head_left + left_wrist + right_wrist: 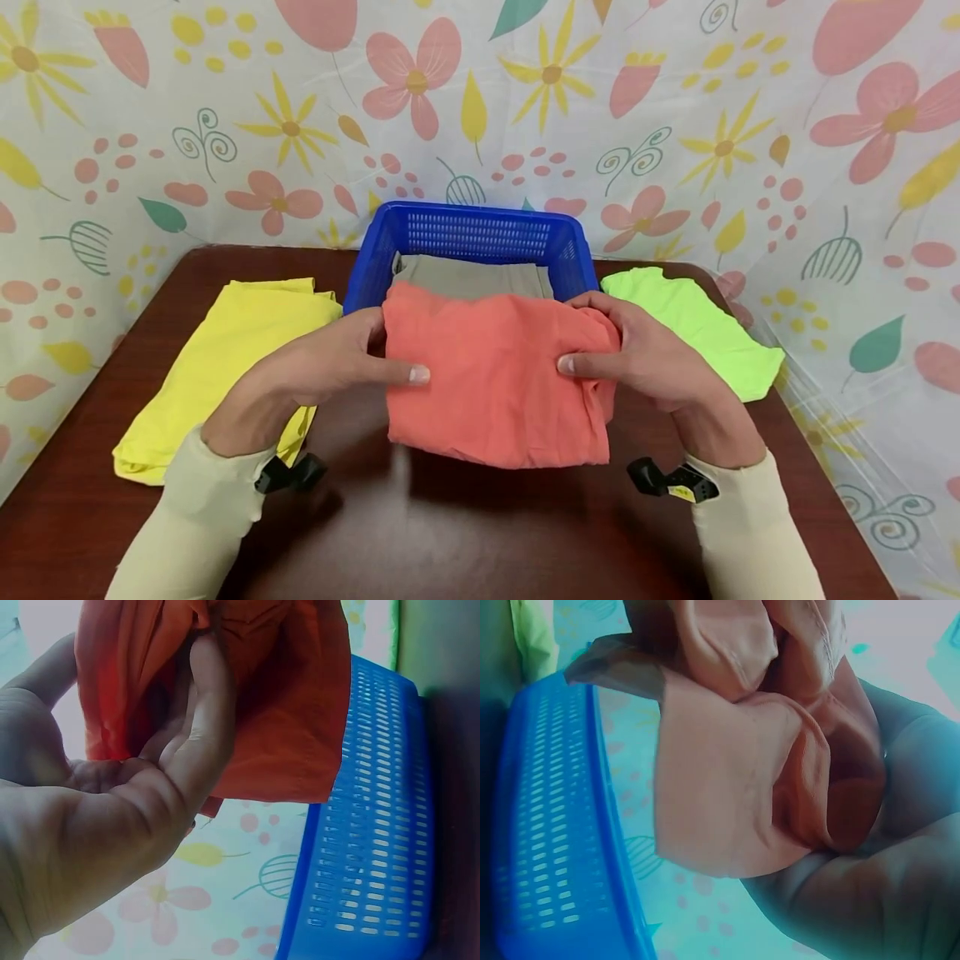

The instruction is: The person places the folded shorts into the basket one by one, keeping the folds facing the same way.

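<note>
A folded coral-orange cloth garment (498, 379) is held up above the table, in front of a blue basket (581, 267). My left hand (330, 358) grips its left side, thumb on the near face and fingers behind. On the right side my right hand (637, 354) holds it the same way. In the left wrist view the fingers reach under the orange folds (285, 727). Loose layers of the garment (712, 780) hang beside the basket wall (555, 825) in the right wrist view. Inside the basket lies a folded grey cloth (472, 277), its near part hidden behind the orange garment.
A folded yellow garment (217, 358) lies on the brown table (465, 542) at the left. Bright green folded cloth (697, 329) lies at the right, beside the basket. A flower-patterned curtain (480, 100) stands behind the table and along its sides.
</note>
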`<state>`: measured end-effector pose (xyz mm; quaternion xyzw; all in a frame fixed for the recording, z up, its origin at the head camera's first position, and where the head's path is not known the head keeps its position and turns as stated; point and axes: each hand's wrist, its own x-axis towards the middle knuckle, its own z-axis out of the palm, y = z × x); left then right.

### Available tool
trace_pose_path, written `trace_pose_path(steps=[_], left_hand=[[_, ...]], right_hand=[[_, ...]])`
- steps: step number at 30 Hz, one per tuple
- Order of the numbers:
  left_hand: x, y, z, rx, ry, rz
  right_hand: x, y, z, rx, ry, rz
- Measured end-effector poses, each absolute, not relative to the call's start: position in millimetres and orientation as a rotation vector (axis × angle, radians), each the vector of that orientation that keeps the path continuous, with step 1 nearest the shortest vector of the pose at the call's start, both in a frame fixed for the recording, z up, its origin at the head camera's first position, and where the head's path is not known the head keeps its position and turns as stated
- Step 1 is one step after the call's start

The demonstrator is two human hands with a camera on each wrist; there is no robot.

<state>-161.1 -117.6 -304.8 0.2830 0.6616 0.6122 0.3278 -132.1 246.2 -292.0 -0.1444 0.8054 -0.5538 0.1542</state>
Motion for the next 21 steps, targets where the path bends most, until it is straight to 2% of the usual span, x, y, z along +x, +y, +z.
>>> trace_pose_path(steps=[21], left_hand=[[-180, -104, -293, 0.659, 1.853, 1.722]], right_hand=[[-147, 241, -275, -0.323, 2.444, -1.722]])
